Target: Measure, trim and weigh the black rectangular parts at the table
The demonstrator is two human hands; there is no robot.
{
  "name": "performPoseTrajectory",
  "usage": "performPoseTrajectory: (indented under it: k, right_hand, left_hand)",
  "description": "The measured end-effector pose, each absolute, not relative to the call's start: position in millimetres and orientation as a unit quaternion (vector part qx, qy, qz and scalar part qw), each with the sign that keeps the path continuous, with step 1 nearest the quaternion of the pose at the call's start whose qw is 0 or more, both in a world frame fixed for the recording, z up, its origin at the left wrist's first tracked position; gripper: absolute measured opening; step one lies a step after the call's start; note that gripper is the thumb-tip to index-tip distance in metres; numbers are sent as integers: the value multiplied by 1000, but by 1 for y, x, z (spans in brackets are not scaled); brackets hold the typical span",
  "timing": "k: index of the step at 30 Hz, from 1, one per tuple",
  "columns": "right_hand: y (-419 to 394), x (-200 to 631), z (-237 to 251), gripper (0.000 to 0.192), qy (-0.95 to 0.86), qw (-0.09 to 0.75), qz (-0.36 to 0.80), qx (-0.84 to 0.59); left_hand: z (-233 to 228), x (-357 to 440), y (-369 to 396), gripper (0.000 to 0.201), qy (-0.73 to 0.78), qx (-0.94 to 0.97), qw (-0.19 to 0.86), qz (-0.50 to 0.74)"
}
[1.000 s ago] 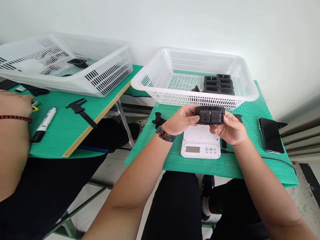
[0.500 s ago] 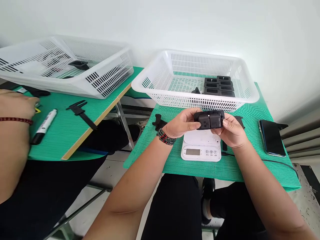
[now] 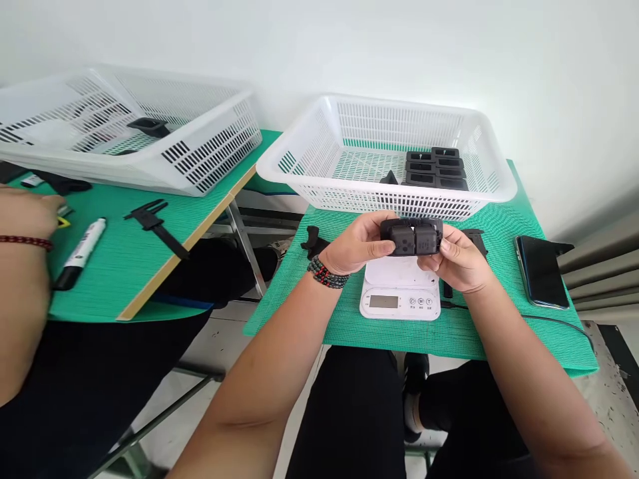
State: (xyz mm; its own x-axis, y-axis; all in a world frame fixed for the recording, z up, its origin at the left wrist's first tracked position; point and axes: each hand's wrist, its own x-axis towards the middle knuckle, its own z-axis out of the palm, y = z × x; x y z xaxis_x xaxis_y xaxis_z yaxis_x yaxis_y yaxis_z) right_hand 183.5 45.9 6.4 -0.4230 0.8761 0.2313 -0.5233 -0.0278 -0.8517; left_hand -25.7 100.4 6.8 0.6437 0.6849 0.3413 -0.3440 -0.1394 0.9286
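Both my hands hold a black plastic part (image 3: 412, 238) with two square pads on its near face, just above a small white digital scale (image 3: 400, 290). My left hand (image 3: 358, 243) grips its left end and wears a bead bracelet at the wrist. My right hand (image 3: 458, 258) grips the right end. Behind them a white mesh basket (image 3: 319, 150) holds several similar black parts (image 3: 435, 169) stacked at its right side.
A phone (image 3: 540, 271) lies on the green mat at the right, with a cable running to the scale. On the left table sit a second white basket (image 3: 219, 143), a marker (image 3: 80, 251), a black clip (image 3: 156, 223) and another person's arm (image 3: 22, 266).
The black part has been tilted and shifted slightly left in my hands, its padded face turning toward me. The other person's hand on the left moved a little.
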Motion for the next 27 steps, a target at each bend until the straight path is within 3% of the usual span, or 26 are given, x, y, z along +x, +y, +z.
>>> performPoseTrajectory:
  k: [8,27]
  right_hand:
    - [47,190,-3,21,-478,480,728,-109]
    - [50,188,2,31,-521,518,650,-195]
  left_hand:
    - [2,-24,104,42,115,641,660,374]
    - [7,-24,100,42,118,617,665,404]
